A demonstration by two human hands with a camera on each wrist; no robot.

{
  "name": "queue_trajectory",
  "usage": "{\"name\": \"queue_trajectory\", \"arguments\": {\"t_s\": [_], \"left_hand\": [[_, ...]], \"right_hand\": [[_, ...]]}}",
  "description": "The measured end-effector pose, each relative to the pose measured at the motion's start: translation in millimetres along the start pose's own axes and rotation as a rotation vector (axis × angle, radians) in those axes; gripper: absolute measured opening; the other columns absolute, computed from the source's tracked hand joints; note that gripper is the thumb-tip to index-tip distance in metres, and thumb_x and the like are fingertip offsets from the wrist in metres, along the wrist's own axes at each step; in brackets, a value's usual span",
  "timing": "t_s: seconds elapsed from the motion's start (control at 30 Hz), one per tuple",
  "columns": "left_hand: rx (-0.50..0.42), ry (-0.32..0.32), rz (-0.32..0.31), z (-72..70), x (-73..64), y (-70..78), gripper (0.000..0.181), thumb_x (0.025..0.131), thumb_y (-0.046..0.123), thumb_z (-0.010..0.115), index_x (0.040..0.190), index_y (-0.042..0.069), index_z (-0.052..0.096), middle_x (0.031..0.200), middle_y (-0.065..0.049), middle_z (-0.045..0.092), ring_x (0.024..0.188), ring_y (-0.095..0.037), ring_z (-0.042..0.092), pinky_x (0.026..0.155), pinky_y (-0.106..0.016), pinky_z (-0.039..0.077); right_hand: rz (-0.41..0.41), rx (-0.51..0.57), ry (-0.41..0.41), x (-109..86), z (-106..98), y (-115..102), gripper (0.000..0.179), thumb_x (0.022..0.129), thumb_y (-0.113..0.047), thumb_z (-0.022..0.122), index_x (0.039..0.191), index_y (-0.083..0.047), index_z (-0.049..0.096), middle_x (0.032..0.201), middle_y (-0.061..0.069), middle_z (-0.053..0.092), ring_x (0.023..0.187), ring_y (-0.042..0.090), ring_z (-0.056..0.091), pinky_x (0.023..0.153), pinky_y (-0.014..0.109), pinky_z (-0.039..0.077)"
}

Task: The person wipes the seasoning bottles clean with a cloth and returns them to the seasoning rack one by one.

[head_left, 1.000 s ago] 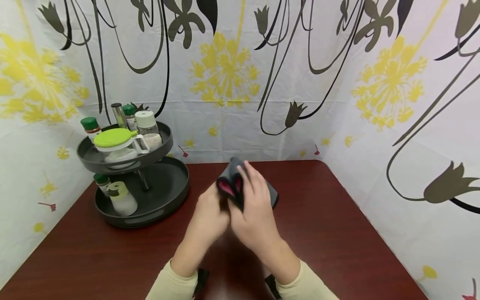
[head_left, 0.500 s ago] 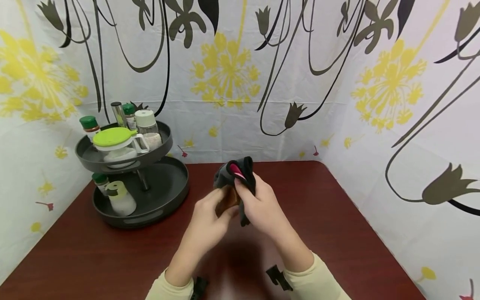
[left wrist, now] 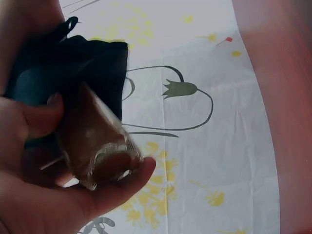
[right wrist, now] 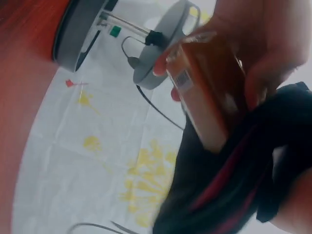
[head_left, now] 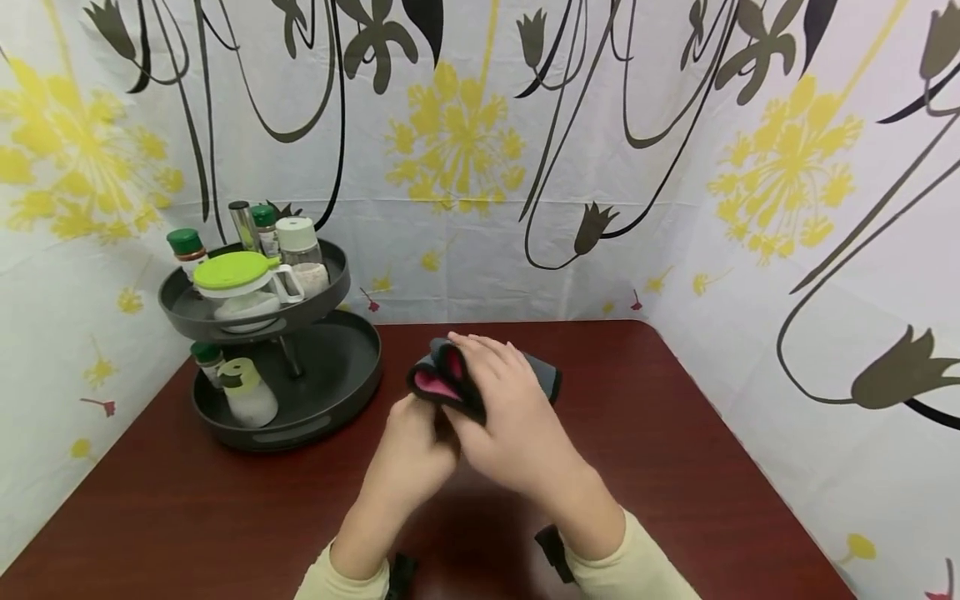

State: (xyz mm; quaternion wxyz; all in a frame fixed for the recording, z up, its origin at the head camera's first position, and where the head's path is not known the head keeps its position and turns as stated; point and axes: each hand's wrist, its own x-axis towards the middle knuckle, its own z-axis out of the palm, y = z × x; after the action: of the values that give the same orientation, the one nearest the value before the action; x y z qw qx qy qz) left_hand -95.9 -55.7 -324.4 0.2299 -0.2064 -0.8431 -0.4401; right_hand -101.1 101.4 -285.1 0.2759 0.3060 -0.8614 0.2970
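A dark grey cloth [head_left: 545,377] with black edging and a pink inner side is folded between both hands above the table. My left hand [head_left: 411,454] grips a brown, box-shaped item [right wrist: 209,87] with shiny clear surfaces. A barcode label [right wrist: 184,81] shows on one side of it; its exact kind is unclear. In the left wrist view, thumb and fingers hold the item [left wrist: 92,134] near its glassy end, while the cloth [left wrist: 105,63] covers the other end. My right hand [head_left: 517,425] holds the cloth around the item. The head view hides the item behind the hands.
A two-tier dark grey turntable rack [head_left: 322,392] stands on the left of the brown table [head_left: 637,467]. Its upper tier carries a lime-lidded jar [head_left: 238,271] and several spice bottles; below are a pourer [head_left: 249,400] and a green-capped bottle [head_left: 207,360]. A patterned curtain encloses the back and sides.
Half a second ago the brown item showed between the hands with the cloth lifted at its right. Now the right hand has come over the top with the cloth, and the item is hidden from above.
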Motion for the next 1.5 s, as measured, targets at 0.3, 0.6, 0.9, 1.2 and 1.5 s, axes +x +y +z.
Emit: {"name": "queue_trajectory", "arguments": {"t_s": [0.3,0.6,0.9,1.2,1.5], "left_hand": [[-0.157,0.038,-0.126,-5.5,3.8,4.1,0.050,0.099,0.006,0.074,0.148,0.011,0.062,0.131,-0.004,0.072,0.105,-0.018,0.070,0.086,-0.034,0.061],[-0.070,-0.003,-0.029,-0.8,-2.2,3.8,0.037,0.089,-0.010,0.067,0.121,0.007,0.071,0.090,-0.003,0.067,0.075,-0.012,0.057,0.066,-0.026,0.052],[-0.138,0.010,0.007,2.6,-3.8,6.3,0.052,0.093,0.004,0.081,0.142,0.017,0.067,0.130,0.002,0.072,0.099,-0.011,0.068,0.080,-0.030,0.060],[-0.180,0.016,-0.125,8.0,-1.0,7.2,0.053,0.096,0.015,0.080,0.146,0.013,0.063,0.135,-0.005,0.069,0.106,-0.019,0.067,0.080,-0.028,0.059],[-0.231,0.085,-0.126,5.0,-2.3,13.3,0.057,0.088,0.008,0.087,0.142,0.012,0.067,0.129,-0.005,0.073,0.106,-0.020,0.077,0.085,-0.034,0.066]], "right_hand": [[0.283,0.308,-0.022,-10.0,-2,3,0.046,0.109,-0.029,0.060,0.153,-0.020,0.051,0.154,0.002,0.057,0.136,0.020,0.059,0.112,0.050,0.051],[-0.042,-0.049,0.113,-7.7,4,-3,0.047,0.100,-0.022,0.069,0.145,-0.006,0.062,0.153,0.006,0.061,0.142,0.030,0.056,0.123,0.054,0.042],[0.312,0.424,0.117,-10.2,0,4,0.023,0.111,-0.027,0.056,0.127,-0.013,0.066,0.110,0.006,0.068,0.096,0.017,0.063,0.085,0.037,0.055],[0.564,0.807,0.199,-20.8,4,0,0.040,0.115,-0.035,0.042,0.145,-0.012,0.054,0.117,0.011,0.062,0.102,0.020,0.060,0.091,0.031,0.049],[0.500,0.826,0.204,-28.1,9,-5,0.044,0.116,-0.032,0.039,0.147,-0.003,0.052,0.121,0.013,0.058,0.105,0.015,0.058,0.094,0.028,0.045]]}}
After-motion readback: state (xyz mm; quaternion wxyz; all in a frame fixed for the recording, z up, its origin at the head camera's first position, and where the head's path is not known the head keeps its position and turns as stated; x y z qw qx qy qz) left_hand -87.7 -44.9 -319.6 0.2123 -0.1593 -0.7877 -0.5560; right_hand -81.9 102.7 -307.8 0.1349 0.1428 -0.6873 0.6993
